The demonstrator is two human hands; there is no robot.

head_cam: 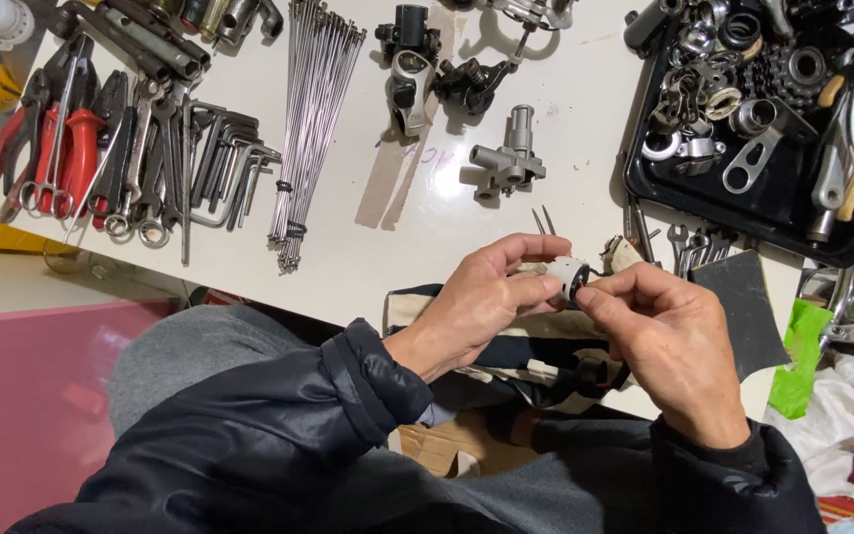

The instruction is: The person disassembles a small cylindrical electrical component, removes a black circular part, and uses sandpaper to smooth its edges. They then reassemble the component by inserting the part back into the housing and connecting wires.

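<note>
Over the near edge of the white worktop (417, 247), both hands meet around a small white cylinder part (572, 276). The left hand (481, 297) has its fingers closed on the left side of the part, and the right hand (669, 341) pinches the right side with thumb and forefinger. Under the hands lies a folded cloth (526, 351) with dark and cream stripes. Just beside the right hand rests a dark grey sheet (743, 307). Farther back on the worktop stands a grey metal fitting (508, 158), and to the left of it a bundle of thin spokes (310, 129) lies straight. A row of hex keys (229, 158) and red-handled pliers (76, 148) fill the left corner. A black tray (743, 203) of metal parts sits at the right.
</note>
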